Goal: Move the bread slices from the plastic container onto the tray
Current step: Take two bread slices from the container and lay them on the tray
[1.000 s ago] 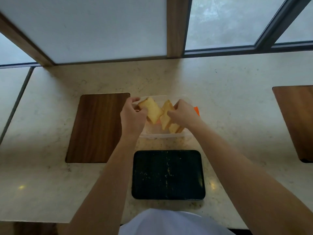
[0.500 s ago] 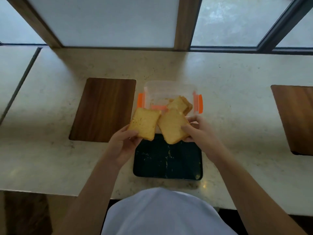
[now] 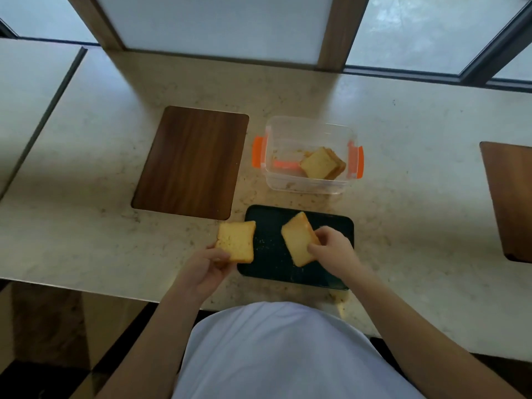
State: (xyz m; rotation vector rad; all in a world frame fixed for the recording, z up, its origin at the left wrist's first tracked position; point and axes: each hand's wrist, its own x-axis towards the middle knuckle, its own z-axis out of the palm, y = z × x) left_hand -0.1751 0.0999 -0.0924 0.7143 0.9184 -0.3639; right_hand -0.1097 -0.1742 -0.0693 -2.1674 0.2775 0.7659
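A clear plastic container (image 3: 308,185) with orange clips stands on the counter, with a few bread slices (image 3: 322,167) leaning in its right half. In front of it lies the black tray (image 3: 267,217), dusted with crumbs. My left hand (image 3: 204,269) grips a bread slice (image 3: 236,240) by its lower edge, held over the tray's left rim. My right hand (image 3: 334,251) pinches another slice (image 3: 298,241), tilted, over the middle of the tray; whether it touches the tray I cannot tell.
A dark wooden board (image 3: 190,162) is set into the counter left of the container. Another wooden board (image 3: 509,197) sits at the right edge. The pale stone counter (image 3: 417,168) ends just in front of the tray, by my body.
Both hands lifted one slice each out of the container and brought them toward me, down over the tray. The remaining slices stay in the container.
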